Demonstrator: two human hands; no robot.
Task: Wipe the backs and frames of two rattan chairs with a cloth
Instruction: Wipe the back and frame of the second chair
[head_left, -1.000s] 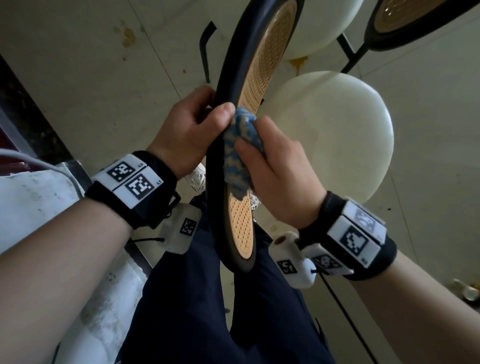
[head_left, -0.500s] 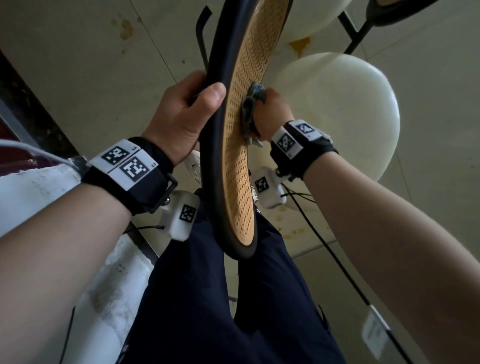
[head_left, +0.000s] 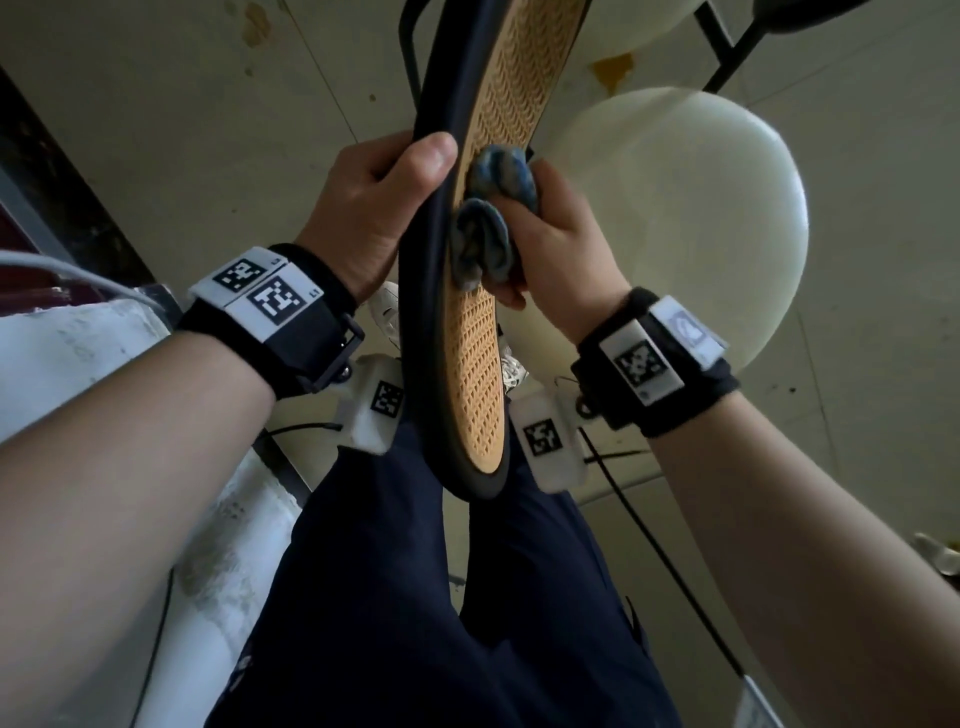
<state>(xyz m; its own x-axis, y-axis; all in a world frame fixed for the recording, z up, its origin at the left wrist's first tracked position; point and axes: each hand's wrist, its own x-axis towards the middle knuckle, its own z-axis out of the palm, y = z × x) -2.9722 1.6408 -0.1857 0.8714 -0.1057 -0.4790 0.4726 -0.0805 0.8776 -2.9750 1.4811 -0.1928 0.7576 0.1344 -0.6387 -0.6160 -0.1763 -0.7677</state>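
Observation:
A chair back with a tan rattan panel (head_left: 478, 364) in a dark curved frame (head_left: 426, 291) stands edge-on in front of me. My left hand (head_left: 374, 208) grips the frame's left edge, thumb lying over the rim. My right hand (head_left: 556, 244) holds a bunched blue-grey cloth (head_left: 488, 223) and presses it against the rattan panel just right of the frame. The chair's cream round seat (head_left: 691, 208) lies beyond my right hand. A second chair's dark leg (head_left: 727, 47) shows at the top right, its back out of view.
My dark trousers (head_left: 415, 597) fill the lower middle, directly under the chair back. A white worn ledge (head_left: 62, 353) runs along the left. A black cable (head_left: 660, 561) trails across the pale floor at the right. Another cream seat (head_left: 644, 21) sits at the top.
My right hand has slid the cloth down the rattan panel toward me, and its wrist has turned. My left hand keeps its grip on the frame.

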